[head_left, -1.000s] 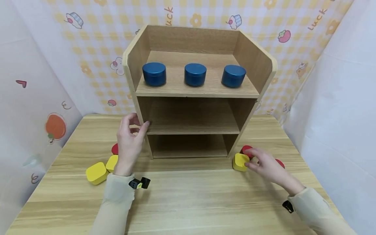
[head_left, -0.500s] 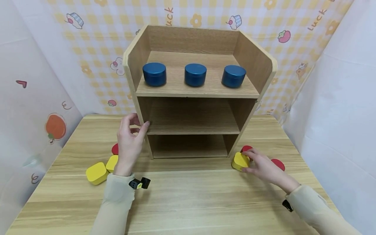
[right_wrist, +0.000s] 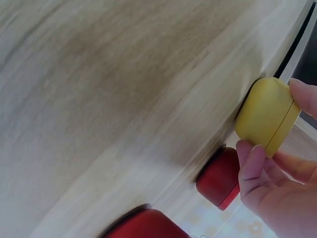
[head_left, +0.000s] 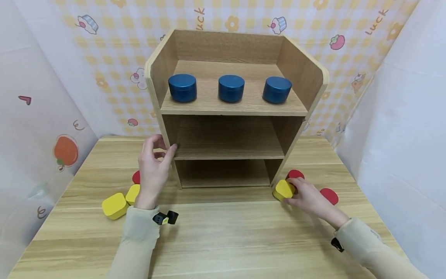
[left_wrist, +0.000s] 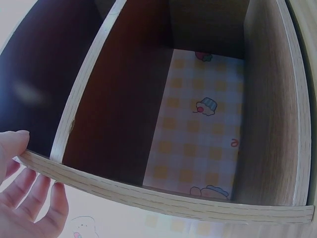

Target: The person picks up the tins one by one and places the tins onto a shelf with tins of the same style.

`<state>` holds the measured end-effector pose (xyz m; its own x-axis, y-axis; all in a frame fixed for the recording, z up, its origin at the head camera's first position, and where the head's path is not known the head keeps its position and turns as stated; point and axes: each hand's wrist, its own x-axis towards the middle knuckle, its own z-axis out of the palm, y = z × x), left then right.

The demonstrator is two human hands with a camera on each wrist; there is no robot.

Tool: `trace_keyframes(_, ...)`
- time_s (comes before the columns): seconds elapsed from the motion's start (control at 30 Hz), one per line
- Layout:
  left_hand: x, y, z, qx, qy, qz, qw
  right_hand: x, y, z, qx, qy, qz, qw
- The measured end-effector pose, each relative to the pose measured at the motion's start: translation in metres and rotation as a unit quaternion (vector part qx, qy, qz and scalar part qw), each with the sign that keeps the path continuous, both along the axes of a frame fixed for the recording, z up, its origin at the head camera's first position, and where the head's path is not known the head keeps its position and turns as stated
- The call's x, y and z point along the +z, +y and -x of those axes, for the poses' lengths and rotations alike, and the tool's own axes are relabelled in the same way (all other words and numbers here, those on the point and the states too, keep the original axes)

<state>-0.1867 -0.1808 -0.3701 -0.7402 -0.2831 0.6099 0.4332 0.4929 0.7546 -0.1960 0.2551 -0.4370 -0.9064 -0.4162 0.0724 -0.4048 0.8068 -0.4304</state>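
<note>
At the left of a wooden shelf unit point(head_left: 230, 113), my left hand point(head_left: 153, 174) grips the side panel's front edge, thumb inside and fingers outside. The left wrist view shows its fingertips point(left_wrist: 58, 196) curled beside that panel. My right hand point(head_left: 311, 198) pinches a yellow rounded-square tin point(head_left: 283, 190) by the unit's front right corner. In the right wrist view the thumb and fingers hold opposite sides of this tin point(right_wrist: 265, 110), whose lid seam shows. Just behind it sits a round red tin point(head_left: 295, 174), partly hidden by the hand.
Three round blue tins point(head_left: 231, 89) stand in a row on the top shelf. Another red tin point(head_left: 329, 196) lies right of my right hand. Two yellow tins point(head_left: 115, 205) and a red tin point(head_left: 136, 177) sit on the table point(head_left: 223, 240) at left, partly behind my left arm.
My right hand has closed its fingers on the yellow tin and shifted it slightly left, turning it a little. The red tins show more now. My left hand stays on the panel.
</note>
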Motion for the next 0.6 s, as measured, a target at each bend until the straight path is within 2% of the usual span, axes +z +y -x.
trace_keyframes(0.1,0.009,0.004,-0.006,-0.004,0.004,-0.002,1.0000,0.004,-0.001,-0.004,-0.004,-0.009,0.010,1.000)
trace_keyframes(0.23,0.007,0.004,-0.006,-0.009,0.004,-0.004,0.9999,0.011,-0.001,-0.011,-0.009,-0.002,0.017,1.000)
trace_keyframes(0.33,-0.002,-0.002,0.000,-0.014,0.001,-0.005,0.9999,0.017,-0.002,-0.017,-0.009,0.022,0.024,0.999)
trace_keyframes(0.6,-0.001,-0.002,-0.003,-0.020,0.002,-0.009,0.9997,0.043,-0.012,-0.031,0.014,0.050,0.076,0.996)
